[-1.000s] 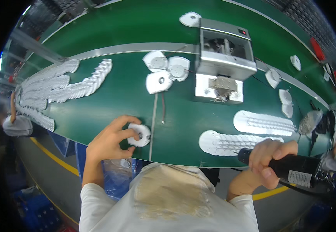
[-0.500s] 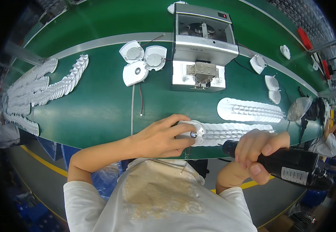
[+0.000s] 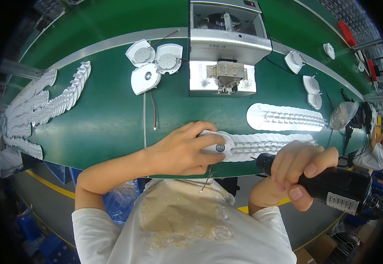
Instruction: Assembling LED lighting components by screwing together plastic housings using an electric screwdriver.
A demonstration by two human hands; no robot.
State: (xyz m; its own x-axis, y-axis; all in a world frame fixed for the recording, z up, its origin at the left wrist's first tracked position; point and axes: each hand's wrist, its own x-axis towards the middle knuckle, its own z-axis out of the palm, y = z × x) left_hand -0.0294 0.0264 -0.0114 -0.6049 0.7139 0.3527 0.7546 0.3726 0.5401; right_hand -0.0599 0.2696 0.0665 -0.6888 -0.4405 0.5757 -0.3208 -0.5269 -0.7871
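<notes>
My left hand (image 3: 183, 150) lies over the near end of a row of overlapping white plastic pieces (image 3: 270, 146). Its fingers curl round the end white plastic housing (image 3: 229, 148), which has a small dark round part showing at its middle. A thin wire (image 3: 207, 179) hangs from below that hand over the table edge. My right hand (image 3: 299, 171) is wrapped round a black electric screwdriver (image 3: 332, 187), held tilted above the table's front edge. The screwdriver's thin tip points left toward the housing and is apart from its middle.
Beyond the hands stands a metal machine (image 3: 224, 48). A second row of white pieces (image 3: 255, 118) lies behind the first. Three white housings (image 3: 145, 79) with wires lie left of the machine, and stacked white pieces (image 3: 28, 105) fill the far left. A clear bag (image 3: 344, 115) sits at the right.
The view has shifted slightly, so the machine and loose housings appear farther left and higher. Both hands keep their holds. The screwdriver appears slightly farther right, its tip still off the housing's middle.
</notes>
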